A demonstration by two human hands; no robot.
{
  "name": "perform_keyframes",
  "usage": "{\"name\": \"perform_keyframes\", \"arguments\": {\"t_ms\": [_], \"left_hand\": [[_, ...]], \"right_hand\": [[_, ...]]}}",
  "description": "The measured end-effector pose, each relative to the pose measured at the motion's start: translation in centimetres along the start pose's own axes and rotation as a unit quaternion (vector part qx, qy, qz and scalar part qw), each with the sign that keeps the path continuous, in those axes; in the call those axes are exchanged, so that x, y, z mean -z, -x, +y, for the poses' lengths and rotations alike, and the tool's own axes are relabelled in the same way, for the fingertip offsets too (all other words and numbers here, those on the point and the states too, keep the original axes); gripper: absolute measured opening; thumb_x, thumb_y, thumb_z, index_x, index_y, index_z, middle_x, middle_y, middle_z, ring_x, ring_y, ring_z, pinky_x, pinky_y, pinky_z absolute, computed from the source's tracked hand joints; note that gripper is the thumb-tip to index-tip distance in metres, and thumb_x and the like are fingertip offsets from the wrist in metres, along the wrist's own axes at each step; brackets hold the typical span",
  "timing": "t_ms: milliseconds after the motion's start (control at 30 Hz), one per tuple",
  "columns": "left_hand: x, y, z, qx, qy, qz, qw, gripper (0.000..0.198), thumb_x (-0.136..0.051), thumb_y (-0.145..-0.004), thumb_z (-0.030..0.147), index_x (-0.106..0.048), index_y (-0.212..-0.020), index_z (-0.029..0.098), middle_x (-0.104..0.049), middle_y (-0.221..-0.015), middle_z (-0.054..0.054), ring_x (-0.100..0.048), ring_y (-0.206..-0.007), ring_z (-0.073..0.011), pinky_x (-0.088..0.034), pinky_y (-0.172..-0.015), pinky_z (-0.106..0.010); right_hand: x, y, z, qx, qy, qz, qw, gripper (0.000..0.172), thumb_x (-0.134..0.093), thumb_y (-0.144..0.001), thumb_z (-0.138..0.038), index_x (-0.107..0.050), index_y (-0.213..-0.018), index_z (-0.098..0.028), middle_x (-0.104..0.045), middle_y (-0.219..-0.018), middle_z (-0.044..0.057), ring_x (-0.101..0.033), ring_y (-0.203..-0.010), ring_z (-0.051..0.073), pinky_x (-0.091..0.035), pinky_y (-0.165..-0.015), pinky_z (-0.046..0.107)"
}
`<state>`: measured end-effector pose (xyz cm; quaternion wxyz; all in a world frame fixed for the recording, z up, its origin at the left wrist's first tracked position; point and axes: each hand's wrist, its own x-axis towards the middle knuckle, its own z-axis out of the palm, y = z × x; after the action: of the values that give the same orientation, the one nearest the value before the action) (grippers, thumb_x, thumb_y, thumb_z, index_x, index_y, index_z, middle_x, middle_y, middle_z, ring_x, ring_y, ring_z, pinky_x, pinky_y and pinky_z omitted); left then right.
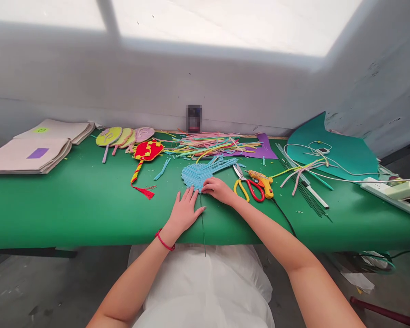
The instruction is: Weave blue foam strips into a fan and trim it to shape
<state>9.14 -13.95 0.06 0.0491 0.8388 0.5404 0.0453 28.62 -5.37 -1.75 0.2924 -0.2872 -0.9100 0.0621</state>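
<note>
A blue fan-shaped piece made of pipe cleaners lies on the green table, its strips meeting in a V pattern and loose ends sticking out to the upper right. From its lower edge a thin dark wire stem runs down past the table's front edge. My left hand lies flat with fingers spread, fingertips touching the piece's lower edge. At the lower right edge, beside the stem, my right hand is closed in a pinch on the blue piece; the exact grip is partly hidden by the fingers.
Scissors and a yellow glue gun lie right of my hands. Behind are heaped pipe cleaners. A red and yellow fan, several pale fans and open books are leftward. Wires and a power strip are rightward.
</note>
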Motion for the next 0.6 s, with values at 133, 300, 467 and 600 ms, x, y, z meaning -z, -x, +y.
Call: {"name": "perform_keyframes", "arguments": {"t_ms": [133, 300, 467, 600], "left_hand": [[-0.1, 0.0, -0.1, -0.001, 0.001, 0.004, 1.0, 0.067, -0.032, -0.094, 0.053, -0.031, -0.146, 0.012, -0.02, -0.156, -0.013, -0.024, -0.143, -0.0267, -0.02, -0.115, -0.051], [-0.1, 0.0, -0.2, -0.002, 0.002, 0.005, 1.0, 0.066, -0.032, -0.094, 0.053, -0.032, -0.146, 0.014, -0.021, -0.156, -0.012, -0.025, -0.143, -0.0266, -0.02, -0.115, -0.051], [-0.3, -0.1, -0.2, -0.002, 0.009, 0.012, 1.0, 0.065, -0.032, -0.093, 0.053, -0.033, -0.146, 0.015, -0.023, -0.155, -0.011, -0.025, -0.142, -0.0266, -0.02, -0.115, -0.05], [-0.5, -0.1, -0.3, -0.004, 0.009, 0.023, 1.0, 0.064, -0.032, -0.093, 0.053, -0.034, -0.146, 0.017, -0.026, -0.155, -0.011, -0.026, -0.142, -0.0267, -0.021, -0.115, -0.051]], "right_hand": [[0.3, -0.6, 0.6, 0.017, -0.002, -0.03, 0.999, 0.018, -0.055, -0.09, -0.022, -0.071, -0.081, -0.02, -0.065, -0.085, 0.006, -0.055, -0.079, 0.017, -0.044, -0.074, 0.03], [0.6, -1.4, 1.0, 0.04, -0.006, -0.065, 0.997, 0.022, -0.053, -0.091, -0.023, -0.072, -0.079, -0.02, -0.064, -0.082, 0.006, -0.054, -0.077, 0.016, -0.042, -0.072, 0.029], [1.0, -1.9, 0.9, 0.057, -0.005, -0.08, 0.995, 0.026, -0.05, -0.093, -0.025, -0.072, -0.079, -0.022, -0.065, -0.083, 0.006, -0.054, -0.077, 0.017, -0.042, -0.072, 0.029], [1.1, -2.1, 0.8, 0.063, 0.002, -0.088, 0.994, 0.031, -0.045, -0.095, -0.028, -0.072, -0.081, -0.022, -0.065, -0.082, 0.006, -0.053, -0.076, 0.017, -0.042, -0.071, 0.03]]}}
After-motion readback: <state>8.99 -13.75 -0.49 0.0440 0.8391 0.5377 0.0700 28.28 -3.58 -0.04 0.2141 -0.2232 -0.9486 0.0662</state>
